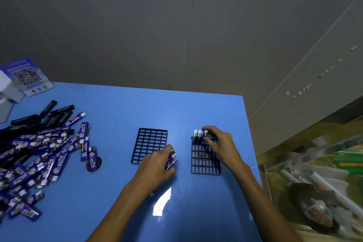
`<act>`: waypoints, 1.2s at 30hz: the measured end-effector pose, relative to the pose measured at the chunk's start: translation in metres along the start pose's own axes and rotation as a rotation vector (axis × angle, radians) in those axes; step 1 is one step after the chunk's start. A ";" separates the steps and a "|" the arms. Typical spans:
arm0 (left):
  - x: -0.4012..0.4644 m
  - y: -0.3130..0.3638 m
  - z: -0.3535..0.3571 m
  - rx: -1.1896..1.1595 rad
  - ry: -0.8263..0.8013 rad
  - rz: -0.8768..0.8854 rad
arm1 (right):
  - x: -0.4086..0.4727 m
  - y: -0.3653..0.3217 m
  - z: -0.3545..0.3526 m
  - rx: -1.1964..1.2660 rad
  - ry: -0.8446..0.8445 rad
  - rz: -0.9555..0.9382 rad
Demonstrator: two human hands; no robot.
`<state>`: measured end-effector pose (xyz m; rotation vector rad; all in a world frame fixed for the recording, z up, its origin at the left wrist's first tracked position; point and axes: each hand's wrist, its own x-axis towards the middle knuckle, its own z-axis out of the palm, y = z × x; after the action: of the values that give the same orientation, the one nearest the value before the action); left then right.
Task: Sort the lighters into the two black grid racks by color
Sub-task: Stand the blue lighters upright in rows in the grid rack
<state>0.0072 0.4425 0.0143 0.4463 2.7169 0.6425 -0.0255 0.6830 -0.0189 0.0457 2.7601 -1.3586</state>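
Right grip (218,141) pinching upright lighter (205,134) in right rack (205,165), left grip (157,165) clutching blue lighters (172,160)

A QR-code card (29,76) leans beside white boxes (7,88).

You are at a small shop or packing station, not a home. A bare blue tabletop (121,108) stands against plain grey wall panels (176,25). A heap of identical printed blue lighters and black lighters (35,143) lies in bulk on its left side. A QR-code payment card (27,76) stands at the far left corner. To your right, a glass display case (314,173) holds assorted goods.
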 end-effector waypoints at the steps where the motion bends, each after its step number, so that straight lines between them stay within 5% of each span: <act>1: 0.000 0.000 0.000 0.000 0.000 0.001 | 0.000 0.000 0.001 -0.004 -0.007 0.003; 20: -0.007 0.006 -0.005 -0.004 0.006 0.002 | -0.002 -0.007 0.006 -0.219 -0.005 0.006; 36: -0.010 0.009 -0.010 -0.002 0.022 -0.004 | -0.002 -0.012 -0.002 -0.119 0.022 0.031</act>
<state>0.0146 0.4424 0.0297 0.4350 2.7370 0.6527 -0.0244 0.6771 -0.0082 0.0976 2.8401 -1.1912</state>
